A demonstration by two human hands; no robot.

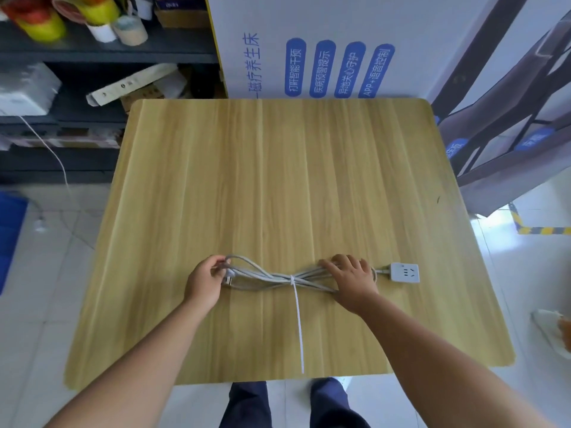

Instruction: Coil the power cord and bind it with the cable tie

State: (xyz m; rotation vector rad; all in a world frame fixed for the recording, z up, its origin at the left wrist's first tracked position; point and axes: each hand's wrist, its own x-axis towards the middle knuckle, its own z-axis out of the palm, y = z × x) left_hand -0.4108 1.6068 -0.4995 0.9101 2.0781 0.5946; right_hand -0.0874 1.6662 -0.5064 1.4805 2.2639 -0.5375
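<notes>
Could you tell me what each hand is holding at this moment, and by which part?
The left hand grips the power cord at its left loop end; the right hand presses flat on the right end, no grip.

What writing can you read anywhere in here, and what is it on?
"磁疗养生床": blue print on the white box.
"打鼾智能干预": first blue label on that box.
"预警提示": second blue label; first two characters unclear.
"异地关心守护": third blue label.
"APP+语音控制": fourth blue label.
Blue tags on the dark frame, print on the shelf carton: too blurred.

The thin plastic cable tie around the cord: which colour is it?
The cable tie is white; head view.
</notes>
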